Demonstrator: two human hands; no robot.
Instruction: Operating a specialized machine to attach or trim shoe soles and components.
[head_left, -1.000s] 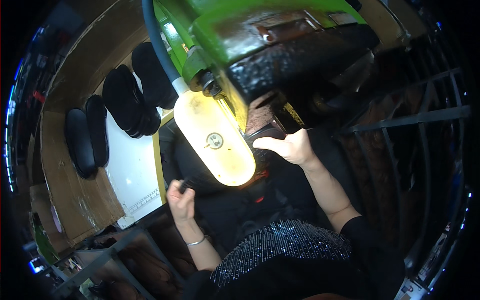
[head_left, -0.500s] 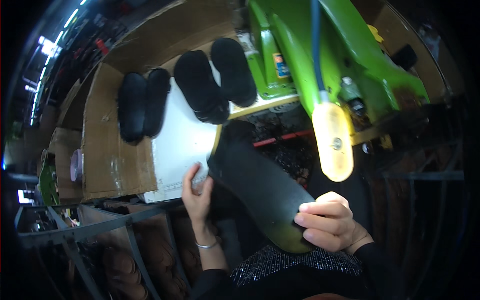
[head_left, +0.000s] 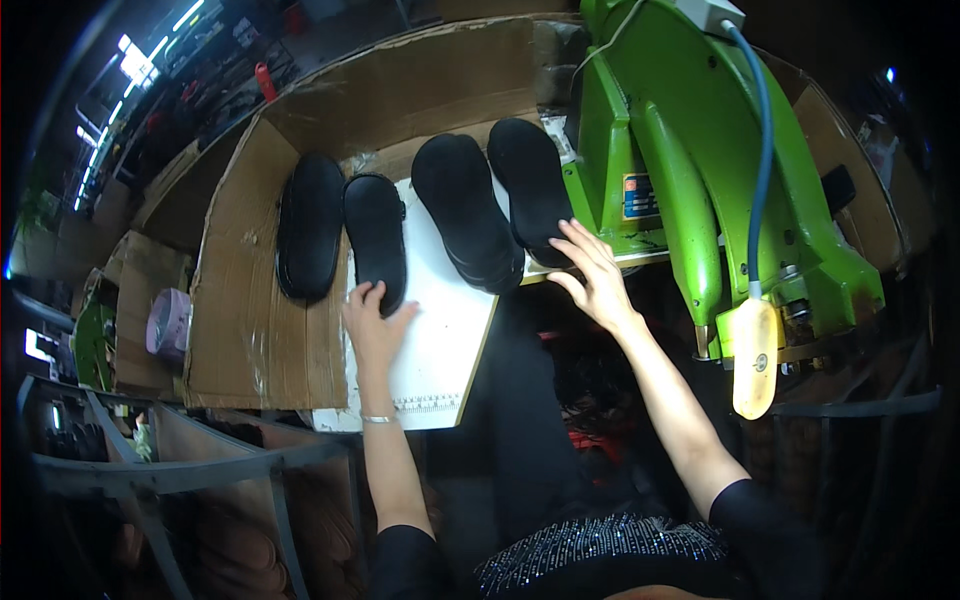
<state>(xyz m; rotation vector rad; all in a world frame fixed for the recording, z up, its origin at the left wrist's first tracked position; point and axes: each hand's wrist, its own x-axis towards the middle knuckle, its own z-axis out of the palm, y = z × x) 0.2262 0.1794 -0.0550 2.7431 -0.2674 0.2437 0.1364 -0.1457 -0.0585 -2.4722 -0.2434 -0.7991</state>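
Black shoe insoles lie in several piles on the white work board [head_left: 435, 350]. My left hand [head_left: 375, 325] reaches over the near end of a black insole [head_left: 376, 230], its fingertips on the insole and its thumb spread to the right. Left of that one lies another black insole [head_left: 310, 225]. My right hand [head_left: 597, 280] is open, fingertips at the near right edge of the rightmost black insole [head_left: 528, 180], thumb apart. Between the hands sits a thicker black stack of insoles [head_left: 465, 205], its near edge layered. Neither hand lifts anything.
Cardboard walls [head_left: 240, 300] surround the board on the left and back. A green machine [head_left: 690, 180] stands at the right, with a yellowish lamp [head_left: 755, 360] hanging before it. Metal rack bars [head_left: 200, 465] run at the lower left. A ruler strip [head_left: 428, 404] marks the board's near edge.
My right hand no longer holds the large black insole; it has reached forward to the right pile. My left hand has moved forward to an insole. The view has shifted.
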